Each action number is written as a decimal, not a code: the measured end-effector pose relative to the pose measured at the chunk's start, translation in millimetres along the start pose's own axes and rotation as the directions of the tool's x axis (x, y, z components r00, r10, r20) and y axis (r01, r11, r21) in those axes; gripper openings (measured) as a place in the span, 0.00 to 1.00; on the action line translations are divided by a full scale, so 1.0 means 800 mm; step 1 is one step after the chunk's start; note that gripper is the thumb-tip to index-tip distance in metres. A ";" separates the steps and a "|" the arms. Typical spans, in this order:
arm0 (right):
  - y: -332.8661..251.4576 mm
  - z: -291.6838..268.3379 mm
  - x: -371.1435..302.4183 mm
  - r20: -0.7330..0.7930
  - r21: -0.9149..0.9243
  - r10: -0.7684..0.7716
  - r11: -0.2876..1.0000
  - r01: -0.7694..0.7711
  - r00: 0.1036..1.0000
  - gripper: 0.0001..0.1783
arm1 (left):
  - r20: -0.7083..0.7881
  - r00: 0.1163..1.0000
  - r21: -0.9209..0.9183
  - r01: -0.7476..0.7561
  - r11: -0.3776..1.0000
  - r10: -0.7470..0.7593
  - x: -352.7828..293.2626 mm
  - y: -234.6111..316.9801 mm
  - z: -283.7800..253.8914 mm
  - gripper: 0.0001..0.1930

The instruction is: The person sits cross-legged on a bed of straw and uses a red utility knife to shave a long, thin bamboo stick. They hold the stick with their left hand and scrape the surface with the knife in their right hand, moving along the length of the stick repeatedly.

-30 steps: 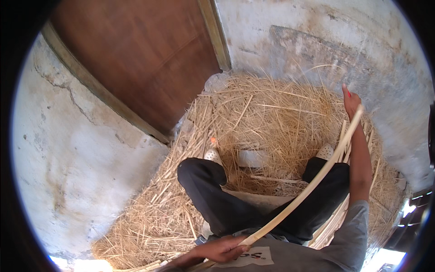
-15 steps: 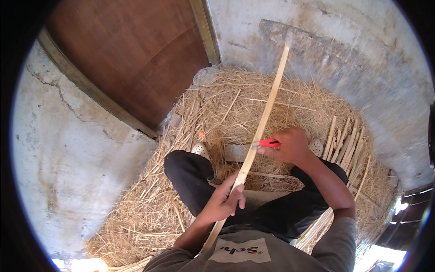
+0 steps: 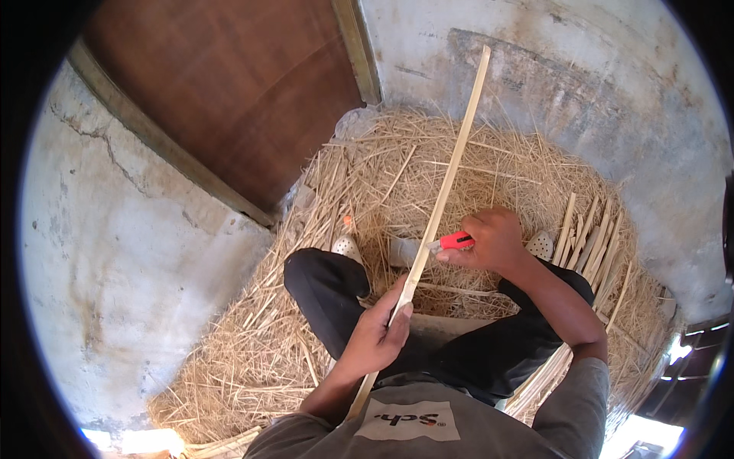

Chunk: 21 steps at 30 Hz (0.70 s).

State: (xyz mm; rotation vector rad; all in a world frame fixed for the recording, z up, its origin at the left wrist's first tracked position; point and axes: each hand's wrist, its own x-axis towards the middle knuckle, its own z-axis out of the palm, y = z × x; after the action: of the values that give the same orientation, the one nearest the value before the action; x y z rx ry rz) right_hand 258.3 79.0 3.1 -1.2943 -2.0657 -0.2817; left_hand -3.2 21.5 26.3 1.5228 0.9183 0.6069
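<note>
A long, pale bamboo strip (image 3: 446, 180) slants from beside my waist up toward the far wall. My left hand (image 3: 380, 330) is wrapped round its lower part, thumb on top. My right hand (image 3: 491, 239) grips a red utility knife (image 3: 457, 241), and its short blade meets the strip's right edge a little above my left hand. Fingers of the right hand are curled over the knife's handle. The strip's lower end runs under my left forearm toward my shirt, where its tip is hidden.
Loose straw-like shavings (image 3: 252, 375) cover the floor around my crossed legs. A bundle of split strips (image 3: 589, 241) lies to the right by a perforated light shoe (image 3: 540, 245). A brown door (image 3: 229, 92) and stained plaster walls (image 3: 596, 92) enclose the spot. A small orange object (image 3: 347, 220) lies near my left shoe.
The strip has turned slightly, showing a narrower face, and its far end sits higher in view. Both hands keep their hold, with the knife still against the strip. The whole view has shifted a little.
</note>
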 end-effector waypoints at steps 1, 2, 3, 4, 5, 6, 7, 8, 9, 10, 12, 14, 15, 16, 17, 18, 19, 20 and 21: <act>0.001 0.001 -0.004 0.029 0.004 0.016 1.000 -0.016 0.999 0.34 | 0.024 0.999 -0.098 0.051 0.994 -0.049 0.001 0.009 -0.001 0.26; 0.000 0.004 -0.012 0.059 0.007 0.033 0.999 -0.033 0.998 0.34 | 0.023 0.998 -0.104 0.060 0.993 -0.058 0.003 0.011 -0.001 0.26; -0.002 0.003 -0.013 0.095 0.012 0.046 0.999 -0.047 0.994 0.33 | 0.020 0.997 -0.115 0.072 0.991 -0.070 0.005 0.012 0.000 0.26; -0.003 0.003 -0.010 0.066 0.012 0.059 0.998 -0.059 0.996 0.34 | 0.017 0.996 -0.127 0.084 0.988 -0.082 0.006 0.013 0.001 0.26; -0.007 0.003 -0.005 0.036 0.012 0.072 0.997 -0.072 0.997 0.34 | 0.028 0.997 -0.127 0.081 0.989 -0.078 0.008 0.015 -0.001 0.26; -0.009 0.002 -0.005 0.014 0.013 0.092 0.996 -0.092 0.996 0.35 | 0.045 0.996 -0.130 0.085 0.988 -0.080 0.008 0.016 -0.002 0.26; -0.007 0.002 -0.007 0.026 0.000 0.091 0.996 -0.091 0.996 0.34 | 0.063 0.995 -0.133 0.090 0.987 -0.082 0.008 0.016 -0.001 0.26; -0.003 0.003 -0.007 0.038 -0.014 0.090 0.996 -0.090 0.995 0.33 | 0.057 0.996 -0.121 0.073 0.990 -0.066 0.009 0.014 0.002 0.26; -0.001 0.005 -0.005 0.041 -0.023 0.087 0.996 -0.086 0.995 0.33 | 0.046 0.998 -0.101 0.052 0.994 -0.048 0.009 0.012 0.004 0.26; -0.001 0.004 -0.003 0.056 -0.025 0.080 0.997 -0.079 0.995 0.33 | 0.036 0.999 -0.080 0.032 0.996 -0.029 0.008 0.010 0.005 0.26; -0.002 -0.002 -0.002 0.089 -0.033 0.070 0.997 -0.067 0.994 0.33 | 0.042 0.998 -0.126 0.059 0.990 -0.054 0.001 0.003 0.011 0.26; 0.017 0.004 0.002 -0.021 -0.055 0.067 0.996 -0.068 0.998 0.35 | 0.060 0.996 -0.169 0.082 0.982 -0.073 0.000 0.003 0.011 0.26; 0.023 0.005 0.004 -0.076 -0.068 0.063 0.995 -0.068 0.995 0.35 | 0.074 0.994 -0.190 0.090 0.978 -0.077 0.004 0.006 0.009 0.26; 0.023 0.004 0.003 -0.055 -0.070 0.077 0.994 -0.080 0.996 0.35 | 0.087 0.993 -0.210 0.097 0.973 -0.081 0.005 0.007 0.008 0.26; 0.021 0.002 0.003 -0.034 -0.072 0.090 0.993 -0.093 0.995 0.35 | 0.078 0.995 -0.179 0.080 0.980 -0.067 0.004 0.006 0.010 0.26; 0.020 0.001 0.006 -0.015 -0.072 0.101 0.992 -0.101 0.995 0.35 | 0.066 0.996 -0.148 0.062 0.987 -0.053 0.001 0.005 0.012 0.26; 0.028 0.000 0.010 -0.014 -0.104 0.170 0.980 -0.170 0.985 0.35 | 0.054 0.998 -0.116 0.045 0.992 -0.039 -0.001 0.005 0.013 0.26; 0.043 -0.003 0.015 -0.016 -0.135 0.238 0.962 -0.238 0.971 0.35 | 0.066 0.997 -0.131 0.046 0.990 -0.038 -0.002 0.004 0.012 0.26; 0.051 -0.005 0.017 -0.022 -0.169 0.307 0.937 -0.307 0.951 0.35 | 0.082 0.996 -0.147 0.046 0.988 -0.034 -0.001 0.001 0.011 0.26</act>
State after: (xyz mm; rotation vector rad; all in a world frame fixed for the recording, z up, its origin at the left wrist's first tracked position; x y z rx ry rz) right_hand 291.2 106.5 8.1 -1.6989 -1.8379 -0.3190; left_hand 3.9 15.5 26.0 1.3821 0.8232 0.5691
